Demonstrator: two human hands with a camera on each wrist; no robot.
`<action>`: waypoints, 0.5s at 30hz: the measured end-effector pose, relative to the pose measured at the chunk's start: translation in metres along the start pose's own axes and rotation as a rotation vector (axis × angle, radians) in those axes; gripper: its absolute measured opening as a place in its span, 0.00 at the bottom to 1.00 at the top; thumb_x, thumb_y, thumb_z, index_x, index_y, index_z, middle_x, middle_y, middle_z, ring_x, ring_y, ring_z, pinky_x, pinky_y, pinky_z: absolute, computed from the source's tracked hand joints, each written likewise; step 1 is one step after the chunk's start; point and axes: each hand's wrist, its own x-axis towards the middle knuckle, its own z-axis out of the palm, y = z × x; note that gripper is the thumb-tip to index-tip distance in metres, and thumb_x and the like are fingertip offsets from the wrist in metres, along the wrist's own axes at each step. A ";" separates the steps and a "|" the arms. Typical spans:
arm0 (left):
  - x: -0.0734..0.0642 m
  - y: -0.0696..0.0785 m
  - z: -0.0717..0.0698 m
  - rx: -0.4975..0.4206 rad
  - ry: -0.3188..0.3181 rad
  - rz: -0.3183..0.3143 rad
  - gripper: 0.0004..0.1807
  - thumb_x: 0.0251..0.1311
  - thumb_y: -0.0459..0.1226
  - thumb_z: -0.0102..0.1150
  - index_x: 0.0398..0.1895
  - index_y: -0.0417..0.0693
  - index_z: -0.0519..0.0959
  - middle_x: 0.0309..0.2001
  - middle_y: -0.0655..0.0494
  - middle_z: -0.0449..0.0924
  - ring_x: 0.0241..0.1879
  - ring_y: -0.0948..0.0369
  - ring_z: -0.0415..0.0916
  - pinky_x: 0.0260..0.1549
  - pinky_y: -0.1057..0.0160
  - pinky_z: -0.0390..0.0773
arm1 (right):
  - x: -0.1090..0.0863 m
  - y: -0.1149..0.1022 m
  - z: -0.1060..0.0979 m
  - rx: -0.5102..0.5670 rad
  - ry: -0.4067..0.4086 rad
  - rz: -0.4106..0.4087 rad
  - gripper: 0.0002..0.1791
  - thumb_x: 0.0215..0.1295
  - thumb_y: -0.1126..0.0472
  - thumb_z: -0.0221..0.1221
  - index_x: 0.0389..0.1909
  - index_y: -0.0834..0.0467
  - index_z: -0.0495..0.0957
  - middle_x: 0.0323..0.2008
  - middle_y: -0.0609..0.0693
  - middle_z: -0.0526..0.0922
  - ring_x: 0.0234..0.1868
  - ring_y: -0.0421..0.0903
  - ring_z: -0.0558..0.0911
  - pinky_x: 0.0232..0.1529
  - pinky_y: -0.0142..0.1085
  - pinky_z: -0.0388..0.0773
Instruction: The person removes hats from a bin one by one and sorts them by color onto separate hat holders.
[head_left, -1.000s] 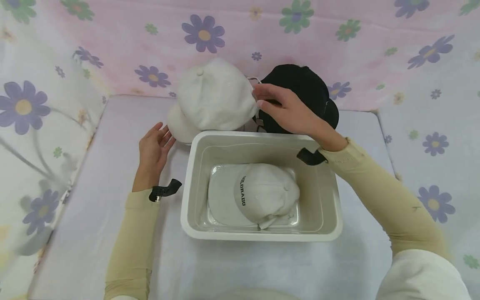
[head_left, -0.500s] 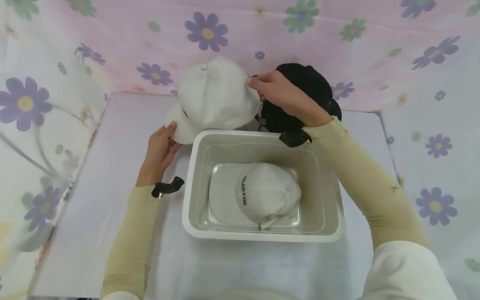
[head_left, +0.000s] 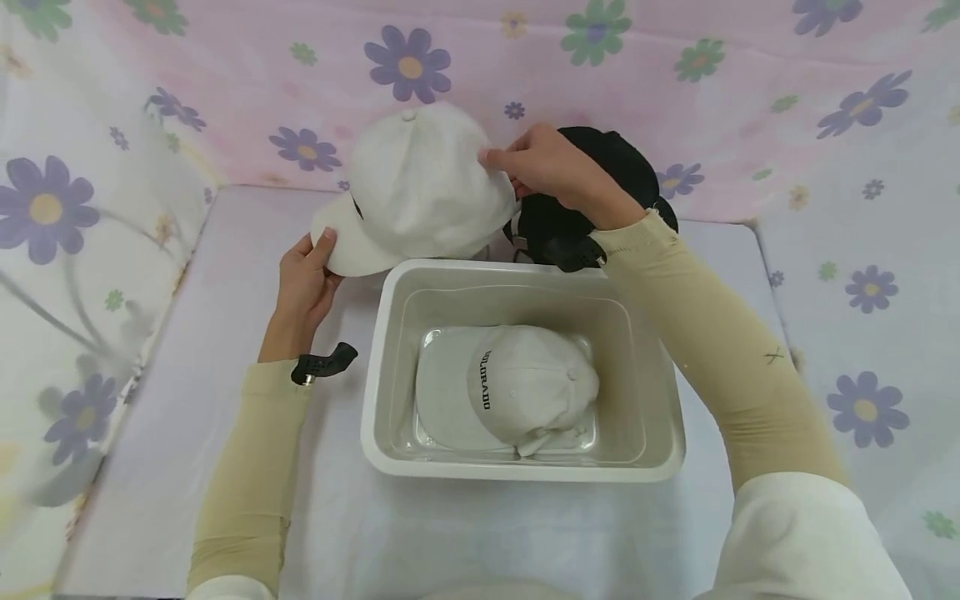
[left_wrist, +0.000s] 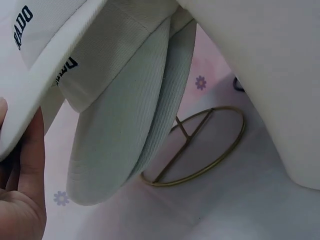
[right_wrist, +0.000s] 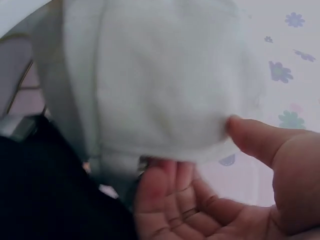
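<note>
Since earlier frame, white cap (head_left: 427,179) lifted slightly, brim shifted left. Left hand (head_left: 302,283) pinches brim, thumb on top. White cap behind bin (head_left: 525,472), outside; stacked caps (left_wrist: 120,137) beneath. One pale cap (head_left: 532,383) inside bin, seemingly done. Right hand (head_left: 557,167) pinches white cap's rear edge, fingers curled under. Black cap (head_left: 628,171) alongside, outside bin; seemingly left, like stack.
</note>
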 end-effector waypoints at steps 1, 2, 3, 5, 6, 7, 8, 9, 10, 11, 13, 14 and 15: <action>0.001 -0.001 0.000 0.009 0.002 -0.001 0.35 0.67 0.40 0.63 0.74 0.40 0.65 0.60 0.52 0.75 0.59 0.59 0.76 0.44 0.69 0.83 | 0.000 0.001 0.000 -0.016 0.021 -0.024 0.24 0.74 0.46 0.58 0.49 0.65 0.85 0.30 0.48 0.77 0.39 0.46 0.80 0.49 0.35 0.82; 0.001 -0.002 0.000 0.028 0.005 -0.004 0.35 0.68 0.41 0.63 0.75 0.40 0.65 0.61 0.51 0.74 0.60 0.59 0.76 0.44 0.69 0.83 | -0.001 0.002 0.000 -0.031 0.041 -0.050 0.23 0.74 0.48 0.59 0.51 0.64 0.85 0.33 0.49 0.80 0.38 0.47 0.81 0.48 0.35 0.82; 0.002 -0.004 0.000 0.056 0.010 -0.006 0.35 0.68 0.41 0.62 0.75 0.40 0.64 0.63 0.50 0.74 0.61 0.58 0.75 0.44 0.70 0.83 | -0.001 0.003 0.000 -0.051 0.058 -0.074 0.22 0.73 0.49 0.60 0.52 0.63 0.86 0.34 0.49 0.82 0.37 0.47 0.82 0.46 0.35 0.83; 0.004 -0.008 -0.002 0.118 0.014 -0.008 0.36 0.69 0.43 0.61 0.76 0.41 0.64 0.67 0.48 0.71 0.64 0.58 0.74 0.45 0.70 0.83 | 0.000 0.006 0.001 -0.074 0.090 -0.111 0.19 0.72 0.51 0.61 0.49 0.63 0.87 0.32 0.49 0.84 0.34 0.46 0.82 0.42 0.33 0.83; 0.004 -0.010 -0.003 0.153 0.012 -0.009 0.36 0.69 0.44 0.61 0.76 0.41 0.63 0.69 0.46 0.69 0.65 0.57 0.72 0.46 0.71 0.82 | 0.000 0.006 0.001 -0.086 0.101 -0.123 0.18 0.72 0.52 0.61 0.47 0.62 0.88 0.31 0.49 0.85 0.33 0.46 0.83 0.40 0.33 0.83; 0.005 -0.013 -0.004 0.179 0.011 -0.011 0.37 0.69 0.44 0.60 0.77 0.41 0.62 0.71 0.45 0.68 0.66 0.57 0.71 0.46 0.71 0.82 | 0.000 0.007 0.001 -0.102 0.110 -0.133 0.17 0.72 0.52 0.62 0.46 0.62 0.89 0.29 0.49 0.85 0.32 0.46 0.83 0.38 0.32 0.82; 0.006 -0.016 -0.005 0.205 0.012 -0.010 0.37 0.70 0.45 0.60 0.77 0.41 0.62 0.72 0.45 0.66 0.67 0.56 0.71 0.46 0.72 0.82 | 0.000 0.007 0.001 -0.114 0.116 -0.139 0.16 0.72 0.53 0.62 0.45 0.62 0.89 0.29 0.49 0.86 0.31 0.46 0.83 0.36 0.31 0.81; 0.006 -0.018 -0.005 0.222 0.013 -0.009 0.37 0.70 0.46 0.60 0.77 0.41 0.62 0.73 0.44 0.66 0.66 0.56 0.71 0.45 0.72 0.82 | 0.000 0.007 0.000 -0.125 0.120 -0.142 0.16 0.71 0.53 0.62 0.45 0.62 0.89 0.28 0.49 0.87 0.30 0.45 0.83 0.35 0.30 0.81; 0.006 -0.020 -0.006 0.234 0.013 -0.008 0.37 0.69 0.46 0.60 0.77 0.41 0.62 0.73 0.44 0.66 0.66 0.56 0.71 0.45 0.72 0.82 | 0.000 0.007 0.000 -0.135 0.122 -0.144 0.15 0.71 0.54 0.63 0.45 0.62 0.89 0.29 0.50 0.87 0.29 0.44 0.84 0.34 0.30 0.81; 0.007 -0.022 -0.006 0.244 0.014 -0.005 0.37 0.69 0.46 0.60 0.76 0.40 0.62 0.73 0.44 0.66 0.66 0.57 0.71 0.44 0.73 0.82 | -0.001 0.007 0.000 -0.147 0.126 -0.144 0.15 0.71 0.54 0.63 0.45 0.62 0.89 0.30 0.51 0.88 0.29 0.44 0.85 0.34 0.30 0.82; 0.007 -0.023 -0.006 0.247 0.016 0.002 0.37 0.70 0.46 0.60 0.76 0.40 0.63 0.72 0.44 0.67 0.64 0.57 0.72 0.43 0.73 0.82 | -0.002 0.006 0.000 -0.168 0.133 -0.149 0.15 0.71 0.54 0.64 0.44 0.62 0.89 0.31 0.52 0.89 0.28 0.43 0.86 0.34 0.29 0.82; 0.006 -0.023 -0.006 0.246 0.018 0.008 0.36 0.70 0.46 0.60 0.76 0.39 0.63 0.71 0.44 0.67 0.63 0.57 0.73 0.43 0.73 0.82 | -0.002 0.005 0.000 -0.176 0.140 -0.151 0.15 0.70 0.54 0.64 0.43 0.62 0.89 0.30 0.53 0.89 0.27 0.42 0.85 0.34 0.29 0.82; 0.006 -0.022 -0.006 0.241 0.014 0.017 0.36 0.70 0.46 0.59 0.76 0.39 0.63 0.71 0.43 0.68 0.63 0.57 0.73 0.43 0.72 0.82 | -0.002 0.004 0.000 -0.183 0.148 -0.150 0.15 0.70 0.54 0.64 0.43 0.62 0.90 0.29 0.52 0.89 0.26 0.41 0.85 0.33 0.29 0.82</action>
